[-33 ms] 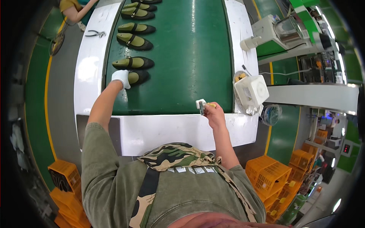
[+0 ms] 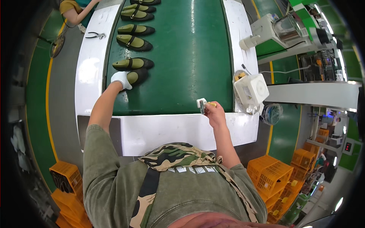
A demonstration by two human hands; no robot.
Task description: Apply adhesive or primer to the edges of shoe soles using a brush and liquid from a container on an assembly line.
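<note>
My left hand (image 2: 121, 79), in a white glove, grips the heel end of the nearest black flat shoe (image 2: 140, 77). The shoe has an olive lining, and its heel is hidden by the glove. My bare right hand (image 2: 216, 114) pinches a small brush-like tool (image 2: 202, 106) with a yellow handle, a dark flat middle and a white end. That tool hangs over the near part of the green conveyor belt (image 2: 178, 76). Just beyond my left hand lies another strapped shoe (image 2: 133, 63), its toe pointing right.
Several similar shoes (image 2: 134, 43) line the belt's left side. Pliers (image 2: 96, 35) lie on the white left ledge. A white plastic container (image 2: 251, 91) stands on the right ledge. Orange crates (image 2: 269, 173) are stacked at both sides, and another person's arm (image 2: 80, 14) shows at far left.
The nearest shoe has turned slightly, its toe swinging away from me, and my gloved left hand has shifted with it. My right hand has hardly moved.
</note>
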